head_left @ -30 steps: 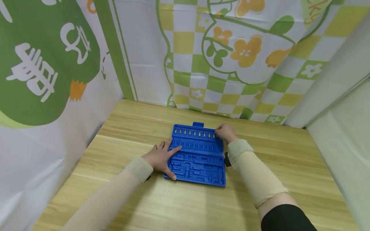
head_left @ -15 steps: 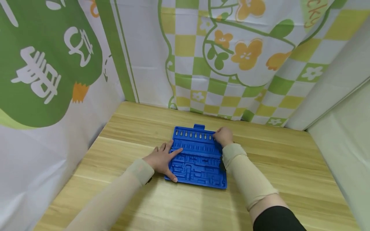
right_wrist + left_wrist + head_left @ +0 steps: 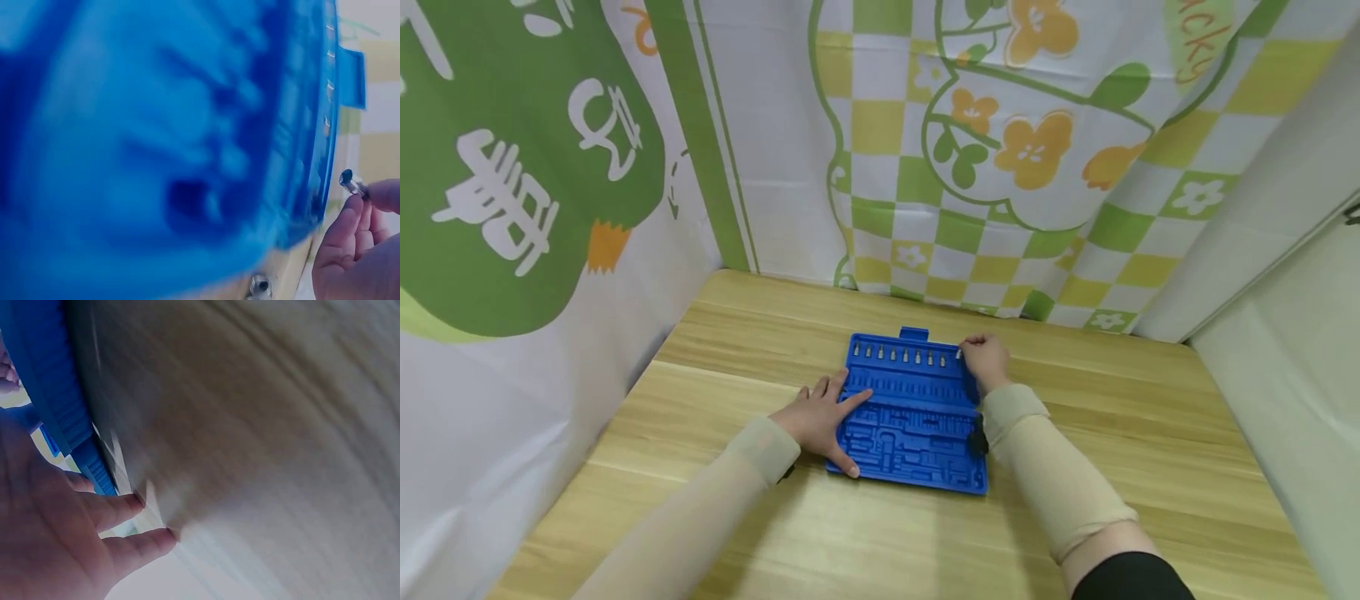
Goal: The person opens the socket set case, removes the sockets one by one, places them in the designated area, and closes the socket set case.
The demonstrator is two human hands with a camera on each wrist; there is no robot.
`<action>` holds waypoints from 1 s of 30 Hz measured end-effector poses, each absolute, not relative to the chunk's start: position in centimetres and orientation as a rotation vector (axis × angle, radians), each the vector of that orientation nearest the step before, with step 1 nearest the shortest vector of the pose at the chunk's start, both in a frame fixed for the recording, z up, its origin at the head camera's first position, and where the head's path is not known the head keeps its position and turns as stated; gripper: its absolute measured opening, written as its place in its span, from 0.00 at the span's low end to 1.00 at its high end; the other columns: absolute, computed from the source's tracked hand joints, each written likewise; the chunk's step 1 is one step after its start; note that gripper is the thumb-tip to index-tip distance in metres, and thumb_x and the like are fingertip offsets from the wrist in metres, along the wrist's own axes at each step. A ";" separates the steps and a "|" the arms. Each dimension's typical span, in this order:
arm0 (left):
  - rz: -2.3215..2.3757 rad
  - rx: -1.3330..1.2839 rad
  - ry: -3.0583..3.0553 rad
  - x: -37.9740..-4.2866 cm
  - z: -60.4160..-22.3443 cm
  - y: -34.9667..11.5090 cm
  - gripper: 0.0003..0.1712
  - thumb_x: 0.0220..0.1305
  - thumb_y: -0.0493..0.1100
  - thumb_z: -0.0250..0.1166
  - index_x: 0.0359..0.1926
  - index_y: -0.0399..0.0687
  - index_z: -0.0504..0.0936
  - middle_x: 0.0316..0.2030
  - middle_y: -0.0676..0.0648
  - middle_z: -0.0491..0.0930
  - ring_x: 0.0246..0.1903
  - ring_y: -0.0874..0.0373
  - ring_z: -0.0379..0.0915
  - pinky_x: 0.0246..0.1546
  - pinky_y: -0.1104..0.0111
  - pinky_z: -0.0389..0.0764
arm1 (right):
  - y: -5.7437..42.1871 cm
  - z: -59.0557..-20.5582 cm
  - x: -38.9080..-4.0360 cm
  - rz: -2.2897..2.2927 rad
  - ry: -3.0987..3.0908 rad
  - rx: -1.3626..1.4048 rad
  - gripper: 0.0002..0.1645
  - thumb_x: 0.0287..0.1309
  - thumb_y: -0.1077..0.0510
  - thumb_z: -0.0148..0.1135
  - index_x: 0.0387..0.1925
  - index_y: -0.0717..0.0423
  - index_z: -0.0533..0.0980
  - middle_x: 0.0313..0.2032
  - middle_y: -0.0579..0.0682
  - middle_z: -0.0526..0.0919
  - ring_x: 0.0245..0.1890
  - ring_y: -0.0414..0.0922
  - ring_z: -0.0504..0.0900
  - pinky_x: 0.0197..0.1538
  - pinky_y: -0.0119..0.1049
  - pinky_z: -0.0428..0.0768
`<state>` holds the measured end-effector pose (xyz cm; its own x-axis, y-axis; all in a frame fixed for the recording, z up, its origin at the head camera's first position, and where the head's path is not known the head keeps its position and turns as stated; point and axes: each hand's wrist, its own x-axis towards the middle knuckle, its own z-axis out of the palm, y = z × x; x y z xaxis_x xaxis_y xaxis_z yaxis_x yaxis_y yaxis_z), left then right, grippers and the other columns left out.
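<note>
A blue plastic tool case [image 3: 917,454] lies unfolded flat on the wooden table. Along its far side runs a row of small silver socket bits [image 3: 906,356], with shaped recesses in the near half. My left hand [image 3: 820,417] spreads over the case's left edge, thumb at the near corner; its other fingertips touch the table in the left wrist view. My right hand [image 3: 987,360], at the far right corner, pinches one socket bit [image 3: 352,182] between thumb and fingers, hollow end showing. A second hollow-ended silver piece [image 3: 260,286] sits past the case's edge in the right wrist view.
The wooden table [image 3: 1120,433] extends round the case on all sides. A patterned curtain [image 3: 925,208] hangs along its back edge, and white sheeting [image 3: 497,433] stands at the left. The case's latch tab [image 3: 913,334] sticks out on the far side.
My right hand moved left to the end of the row, took hold of a socket bit there and drew back slightly right with it. The left hand stayed on the case.
</note>
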<state>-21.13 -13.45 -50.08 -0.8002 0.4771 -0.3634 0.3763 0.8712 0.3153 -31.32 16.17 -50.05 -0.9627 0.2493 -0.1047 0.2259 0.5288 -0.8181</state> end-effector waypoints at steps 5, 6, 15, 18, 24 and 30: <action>0.343 0.617 2.590 -20.8 -49.9 -13.5 0.76 0.40 0.75 0.79 0.84 0.65 0.48 0.81 0.36 0.30 0.78 0.31 0.34 0.73 0.36 0.46 | 17.6 -49.7 -31.3 1.569 -2.681 -0.414 0.15 0.72 0.61 0.57 0.52 0.69 0.76 0.48 0.63 0.81 0.50 0.58 0.80 0.48 0.43 0.78; 0.341 0.614 2.590 -20.8 -49.9 -13.5 0.75 0.40 0.75 0.79 0.84 0.65 0.48 0.81 0.36 0.30 0.78 0.31 0.34 0.73 0.36 0.46 | 18.1 -49.6 -31.3 1.607 -2.685 -0.400 0.16 0.72 0.61 0.57 0.54 0.69 0.76 0.48 0.62 0.81 0.51 0.58 0.80 0.46 0.41 0.77; 0.353 0.629 2.589 -21.1 -49.7 -13.3 0.76 0.41 0.75 0.79 0.84 0.64 0.47 0.81 0.36 0.29 0.78 0.31 0.33 0.72 0.35 0.46 | 22.7 -48.4 -31.3 1.536 -2.799 -0.255 0.20 0.74 0.60 0.55 0.58 0.72 0.74 0.48 0.62 0.80 0.50 0.57 0.79 0.44 0.36 0.75; 0.361 0.630 2.587 -21.1 -49.9 -13.3 0.76 0.40 0.75 0.79 0.84 0.64 0.47 0.81 0.35 0.29 0.78 0.30 0.33 0.72 0.35 0.46 | 23.9 -48.6 -31.1 1.463 -2.845 -0.227 0.20 0.74 0.61 0.54 0.58 0.73 0.74 0.51 0.66 0.79 0.52 0.59 0.78 0.48 0.41 0.76; 0.368 0.640 2.588 -21.3 -50.0 -13.3 0.77 0.40 0.76 0.79 0.84 0.64 0.46 0.81 0.35 0.29 0.78 0.29 0.32 0.72 0.34 0.45 | 25.6 -48.8 -30.6 1.313 -2.929 -0.157 0.17 0.71 0.62 0.55 0.52 0.73 0.76 0.51 0.70 0.79 0.51 0.63 0.77 0.51 0.51 0.76; 0.358 0.631 2.581 -21.3 -49.8 -13.4 0.77 0.40 0.75 0.79 0.84 0.64 0.47 0.81 0.36 0.29 0.78 0.30 0.32 0.72 0.34 0.46 | 26.2 -49.0 -29.9 1.221 -3.015 -0.118 0.17 0.69 0.62 0.56 0.49 0.74 0.77 0.46 0.69 0.81 0.44 0.61 0.80 0.49 0.50 0.78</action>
